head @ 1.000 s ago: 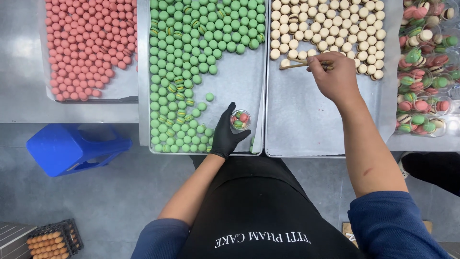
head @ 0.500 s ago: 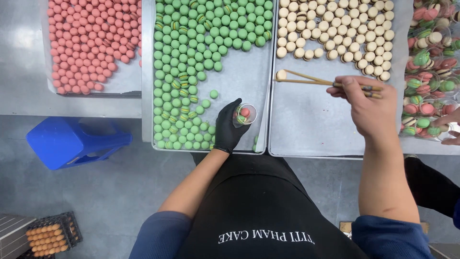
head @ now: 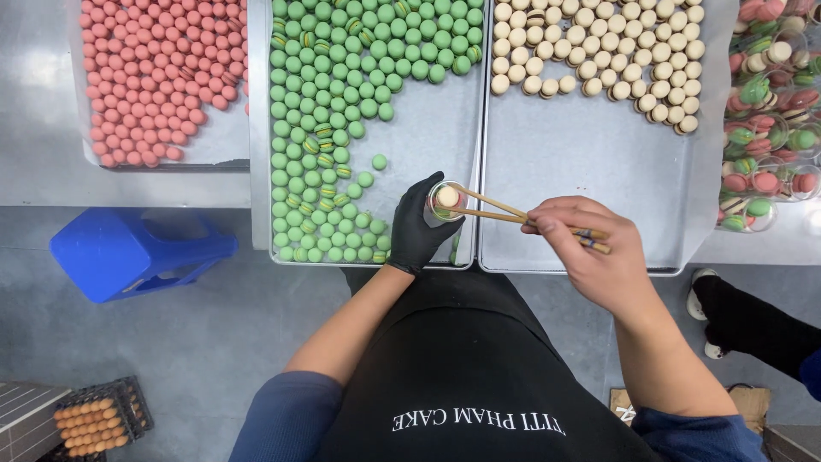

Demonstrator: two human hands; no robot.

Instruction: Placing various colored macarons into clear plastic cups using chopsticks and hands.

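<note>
Left hand (head: 419, 231), black glove, forearm angled up from lower left, is wrapped around a small clear cup (head: 445, 201) and holds it upright over the near right corner of the middle tray (head: 428, 128). Fingers closed on the cup wall.

Right hand (head: 590, 248), bare, forearm coming up from lower right, wrist bent inward. Fingers pinched shut on a pair of chopsticks (head: 505, 212), which run left and slightly up, crossing the seam between the middle tray and the right tray (head: 599, 171). The tips grip a cream macaron (head: 447, 196) sitting right at the cup mouth; can't tell whether it touches what is already in the cup.

Worktop (head: 128, 184): metal, three trays side by side.
- Left tray (head: 214, 150): pink macarons (head: 145, 77), dense, filling most of it.
- Middle tray: green macarons (head: 325, 111), packed on the left and top, bare metal on the right side near the cup.
- Right tray: cream ones in rows (head: 599, 43) along the far edge, near half bare.
- Far right: a cluster of filled clear cups (head: 770, 128) with mixed colours.

Floor: grey. Blue plastic bin (head: 128, 252) lies just below the worktop edge at left. Crate of eggs (head: 94, 419) in the lower left corner. Another person's dark leg and white shoe (head: 705, 316) at right, apart from the work.
</note>
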